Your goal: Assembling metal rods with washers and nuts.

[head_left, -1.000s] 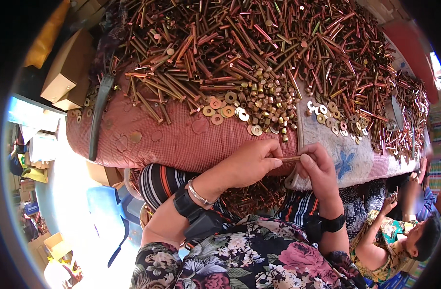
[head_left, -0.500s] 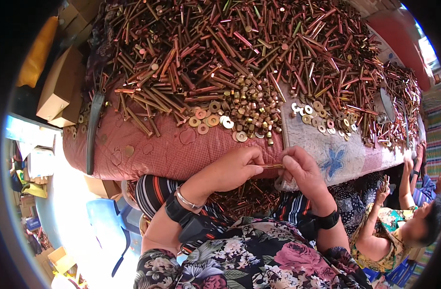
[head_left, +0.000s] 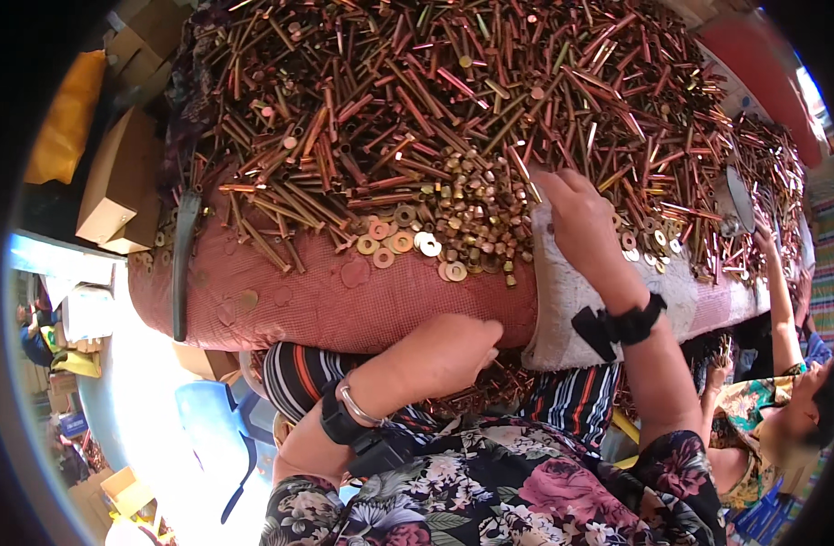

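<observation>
A big heap of copper-coloured long bolts (head_left: 417, 109) covers a table draped in red cloth (head_left: 344, 309). In front of it lie a small mound of brass nuts (head_left: 471, 218) and some flat washers (head_left: 399, 244). My right hand (head_left: 576, 214) reaches up onto the table, fingertips on the bolts beside the nuts, over a white cloth (head_left: 571, 309). My left hand (head_left: 449, 350) hangs below the table edge, fingers curled, above more bolts in my lap (head_left: 517, 391). What it holds is hidden.
Another person sits at the right, with an arm (head_left: 781, 291) stretched to the table's far end. Cardboard boxes (head_left: 116, 182) stand at the left. A blue plastic chair (head_left: 207, 428) is below left. A dark curved bar (head_left: 185, 264) lies on the cloth's left edge.
Both hands were together at the table edge holding a bolt. Now my right hand has gone up onto the pile and my left has dropped toward my lap.
</observation>
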Demonstrator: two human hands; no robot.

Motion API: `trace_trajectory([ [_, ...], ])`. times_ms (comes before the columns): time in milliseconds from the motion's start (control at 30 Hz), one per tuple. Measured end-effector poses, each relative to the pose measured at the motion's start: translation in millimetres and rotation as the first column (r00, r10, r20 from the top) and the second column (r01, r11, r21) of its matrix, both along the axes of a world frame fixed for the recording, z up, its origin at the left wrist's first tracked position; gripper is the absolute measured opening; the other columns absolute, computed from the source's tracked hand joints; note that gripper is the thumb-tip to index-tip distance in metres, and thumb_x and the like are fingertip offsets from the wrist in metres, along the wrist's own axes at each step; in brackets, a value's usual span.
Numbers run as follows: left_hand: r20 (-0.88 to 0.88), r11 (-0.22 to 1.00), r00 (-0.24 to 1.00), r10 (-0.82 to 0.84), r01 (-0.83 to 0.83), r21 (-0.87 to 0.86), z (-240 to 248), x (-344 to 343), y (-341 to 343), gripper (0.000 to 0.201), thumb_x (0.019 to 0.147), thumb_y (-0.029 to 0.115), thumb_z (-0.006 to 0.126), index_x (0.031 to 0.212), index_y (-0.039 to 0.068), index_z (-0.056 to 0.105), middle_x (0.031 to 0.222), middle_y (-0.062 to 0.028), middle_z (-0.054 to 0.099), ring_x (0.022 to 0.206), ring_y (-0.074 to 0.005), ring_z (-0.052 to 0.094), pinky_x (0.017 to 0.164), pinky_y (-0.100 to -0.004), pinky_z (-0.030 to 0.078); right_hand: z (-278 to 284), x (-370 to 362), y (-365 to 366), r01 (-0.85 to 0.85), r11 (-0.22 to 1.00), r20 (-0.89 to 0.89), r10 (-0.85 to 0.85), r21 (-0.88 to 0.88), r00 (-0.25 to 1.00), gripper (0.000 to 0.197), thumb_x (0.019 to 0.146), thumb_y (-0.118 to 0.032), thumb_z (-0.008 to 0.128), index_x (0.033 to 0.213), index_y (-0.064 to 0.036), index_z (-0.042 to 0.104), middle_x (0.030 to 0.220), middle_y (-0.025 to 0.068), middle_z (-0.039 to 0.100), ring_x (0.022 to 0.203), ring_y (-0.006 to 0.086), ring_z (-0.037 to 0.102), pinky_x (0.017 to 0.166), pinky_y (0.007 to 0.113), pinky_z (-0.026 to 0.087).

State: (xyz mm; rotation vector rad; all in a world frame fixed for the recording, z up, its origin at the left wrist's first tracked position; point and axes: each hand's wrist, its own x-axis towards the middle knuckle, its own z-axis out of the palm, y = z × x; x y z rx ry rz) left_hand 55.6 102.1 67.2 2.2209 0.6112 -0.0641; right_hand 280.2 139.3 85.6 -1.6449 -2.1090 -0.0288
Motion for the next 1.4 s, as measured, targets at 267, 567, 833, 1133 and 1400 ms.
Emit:
trace_trajectory([
  [267, 0.474, 0.525, 0.802, 0.364, -0.596, 0.607, 13, 6, 79, 0.024, 0.077, 0.002, 0.05, 0.1, 0.003, 0.056, 0.103, -0.013, 0.056, 0.102, -0.0307, 0.05, 0.086, -0.0408, 0.04, -8, 18, 31, -0.168, 0.977, 0.18, 0.19, -0.128, 0.965, 0.039, 0.07, 0.005, 0.05, 0.108, -0.0042, 0.055, 0.097, 0.0141, 0.052, 0.095, 0.0321, 0.051, 0.079, 0.038, 0.044],
  [567, 0.403, 0.337, 0.836, 0.373, -0.527, 0.78, -10, 11, 107, 0.017, 0.068, 0.001, 0.055, 0.084, 0.004, 0.058, 0.092, -0.0066, 0.053, 0.096, -0.0257, 0.047, 0.089, -0.0433, 0.032, -5, 51, 14, 0.097, 0.989, -0.531, -0.142, -0.113, 0.836, 0.013, 0.08, 0.001, 0.053, 0.093, -0.0022, 0.055, 0.083, 0.0083, 0.056, 0.079, 0.0159, 0.054, 0.07, 0.026, 0.044],
  [833, 0.3, 0.383, 0.86, 0.412, -0.463, 0.8, -4, 9, 113, 0.018, 0.068, -0.001, 0.054, 0.085, 0.004, 0.057, 0.089, -0.0081, 0.051, 0.091, -0.0269, 0.045, 0.083, -0.0415, 0.033, -24, 50, -21, 0.041, 0.987, -0.264, -0.082, -0.158, 0.961, 0.026, 0.076, -0.003, 0.056, 0.103, -0.0009, 0.053, 0.087, 0.015, 0.055, 0.079, 0.0319, 0.056, 0.07, 0.038, 0.046],
  [1133, 0.407, 0.414, 0.813, 0.416, -0.568, 0.711, 1, -5, 99, 0.015, 0.072, 0.002, 0.057, 0.087, 0.003, 0.057, 0.09, -0.0083, 0.052, 0.09, -0.0288, 0.046, 0.077, -0.0387, 0.037, -24, 29, -15, 0.164, 0.967, 0.131, -0.14, -0.195, 0.981, 0.015, 0.079, -0.004, 0.048, 0.093, -0.0034, 0.052, 0.094, 0.015, 0.053, 0.085, 0.0374, 0.056, 0.069, 0.045, 0.046],
  [1400, 0.255, 0.583, 0.582, 0.772, -0.489, -0.648, -1, -14, 52, 0.015, 0.09, 0.015, 0.047, 0.098, 0.003, 0.051, 0.072, -0.002, 0.054, 0.056, -0.0029, 0.04, 0.05, -0.0157, 0.034, -32, 27, -20, 0.286, 0.958, -0.316, -0.264, 0.025, 0.911, 0.006, 0.078, -0.004, 0.055, 0.077, -0.0009, 0.05, 0.068, 0.0116, 0.055, 0.066, 0.0283, 0.057, 0.059, 0.036, 0.043],
])
